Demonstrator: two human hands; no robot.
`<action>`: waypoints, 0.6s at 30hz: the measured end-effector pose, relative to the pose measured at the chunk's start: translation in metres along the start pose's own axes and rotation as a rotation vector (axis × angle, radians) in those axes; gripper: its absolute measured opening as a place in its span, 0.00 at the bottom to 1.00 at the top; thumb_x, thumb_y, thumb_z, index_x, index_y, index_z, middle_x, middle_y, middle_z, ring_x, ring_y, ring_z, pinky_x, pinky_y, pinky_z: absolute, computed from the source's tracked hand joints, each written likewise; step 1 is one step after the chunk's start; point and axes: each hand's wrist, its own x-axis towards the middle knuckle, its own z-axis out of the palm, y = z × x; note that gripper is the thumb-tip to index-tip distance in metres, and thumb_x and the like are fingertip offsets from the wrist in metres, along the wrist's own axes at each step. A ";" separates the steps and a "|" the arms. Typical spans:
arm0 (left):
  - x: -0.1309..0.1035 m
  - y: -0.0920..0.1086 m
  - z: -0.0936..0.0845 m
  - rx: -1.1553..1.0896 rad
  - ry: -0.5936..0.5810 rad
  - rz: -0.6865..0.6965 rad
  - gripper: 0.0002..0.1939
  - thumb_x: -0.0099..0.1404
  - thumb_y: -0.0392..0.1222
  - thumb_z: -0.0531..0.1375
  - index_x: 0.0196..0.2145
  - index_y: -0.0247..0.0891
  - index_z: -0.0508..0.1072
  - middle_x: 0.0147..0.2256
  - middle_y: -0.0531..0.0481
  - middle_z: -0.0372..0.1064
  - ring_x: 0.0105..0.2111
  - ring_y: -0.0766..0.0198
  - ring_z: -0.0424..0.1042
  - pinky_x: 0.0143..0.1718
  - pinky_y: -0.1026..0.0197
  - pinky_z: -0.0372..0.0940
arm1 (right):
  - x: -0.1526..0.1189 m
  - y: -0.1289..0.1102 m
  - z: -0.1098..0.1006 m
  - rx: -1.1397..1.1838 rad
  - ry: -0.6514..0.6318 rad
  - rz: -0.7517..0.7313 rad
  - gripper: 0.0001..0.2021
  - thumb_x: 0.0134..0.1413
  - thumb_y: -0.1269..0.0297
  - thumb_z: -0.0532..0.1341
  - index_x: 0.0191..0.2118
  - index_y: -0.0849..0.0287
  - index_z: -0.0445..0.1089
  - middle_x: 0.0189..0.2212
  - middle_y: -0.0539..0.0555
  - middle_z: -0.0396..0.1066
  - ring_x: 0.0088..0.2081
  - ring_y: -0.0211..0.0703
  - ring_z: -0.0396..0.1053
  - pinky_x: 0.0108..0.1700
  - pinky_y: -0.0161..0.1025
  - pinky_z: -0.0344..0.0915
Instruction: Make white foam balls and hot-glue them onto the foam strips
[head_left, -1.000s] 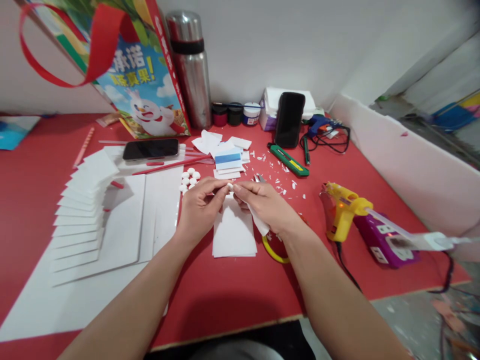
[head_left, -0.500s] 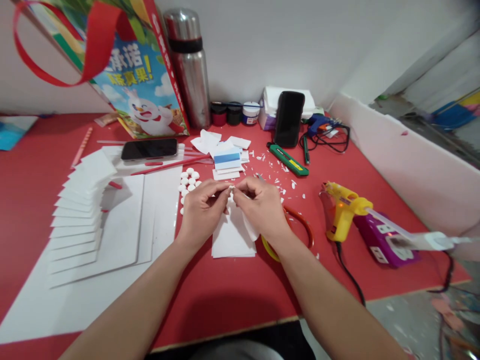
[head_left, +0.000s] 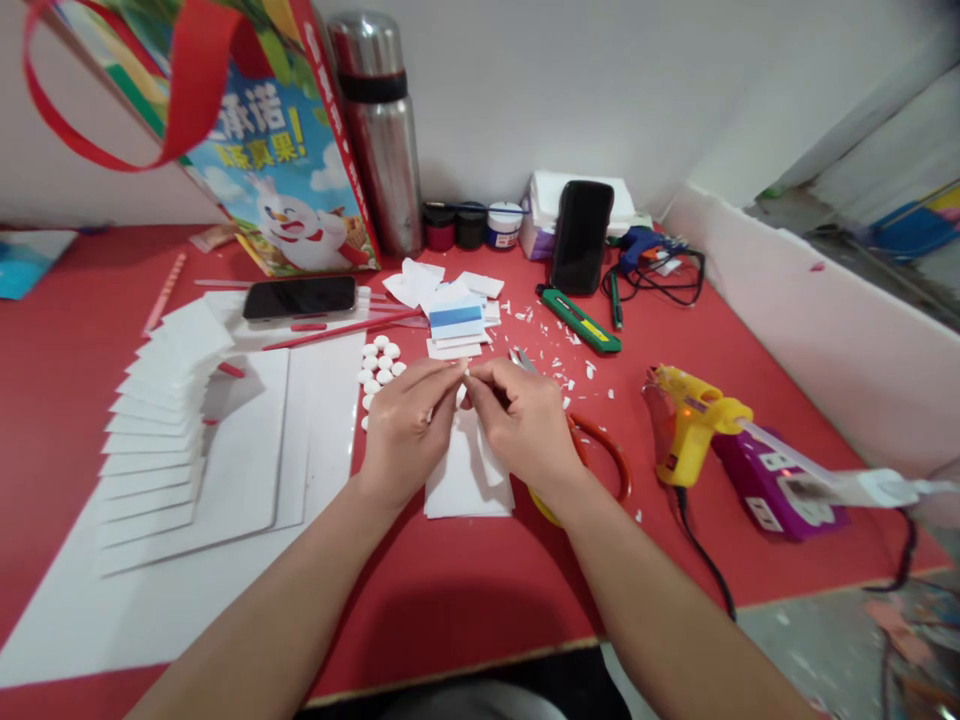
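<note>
Overhead, the head view looks down on a red desk (head_left: 465,600) pushed against a pale wall, with a white ledge along its right edge and a blurred strip of floor beyond that. Both hands meet above the middle of the desk. The left hand (head_left: 409,425) and the right hand (head_left: 521,420) have their fingers closed on a small white piece (head_left: 463,378), pinched between the fingertips of both, just above a white foam sheet (head_left: 457,485) lying flat. What the piece is cannot be made out; the fingers cover most of it.

Just left of the hands sits a cluster of small white discs (head_left: 377,362), and further left a fan of white cards (head_left: 154,420) on larger white sheets. Behind are a black phone (head_left: 300,297) lying flat, a printed shopping bag (head_left: 262,150), a steel flask (head_left: 379,130), small paint pots (head_left: 471,226) and a second phone (head_left: 580,237) standing upright. A green utility knife (head_left: 579,320) lies among white scraps. To the right stands a yellow glue gun (head_left: 686,425) beside a purple power strip (head_left: 780,490). Red-handled scissors (head_left: 600,455) are partly hidden under the right wrist.
</note>
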 end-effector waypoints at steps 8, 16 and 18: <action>0.004 0.000 0.000 -0.267 -0.025 -0.158 0.11 0.71 0.37 0.61 0.47 0.40 0.82 0.40 0.46 0.79 0.32 0.66 0.76 0.34 0.63 0.75 | 0.003 0.000 -0.006 0.108 -0.004 -0.020 0.06 0.62 0.70 0.61 0.34 0.59 0.74 0.28 0.50 0.76 0.29 0.38 0.71 0.33 0.34 0.62; 0.005 -0.001 -0.005 -0.239 -0.088 -0.153 0.11 0.72 0.36 0.60 0.47 0.39 0.82 0.36 0.47 0.76 0.29 0.68 0.73 0.34 0.64 0.71 | 0.004 0.002 -0.006 0.071 -0.049 -0.042 0.07 0.63 0.71 0.60 0.35 0.58 0.76 0.28 0.50 0.77 0.30 0.38 0.72 0.35 0.35 0.64; 0.006 0.000 -0.005 -0.172 -0.084 -0.115 0.11 0.72 0.35 0.59 0.46 0.39 0.82 0.37 0.46 0.77 0.31 0.67 0.74 0.37 0.63 0.71 | 0.004 0.002 -0.005 0.065 -0.047 -0.016 0.08 0.62 0.70 0.61 0.33 0.58 0.76 0.27 0.50 0.77 0.29 0.39 0.72 0.35 0.36 0.64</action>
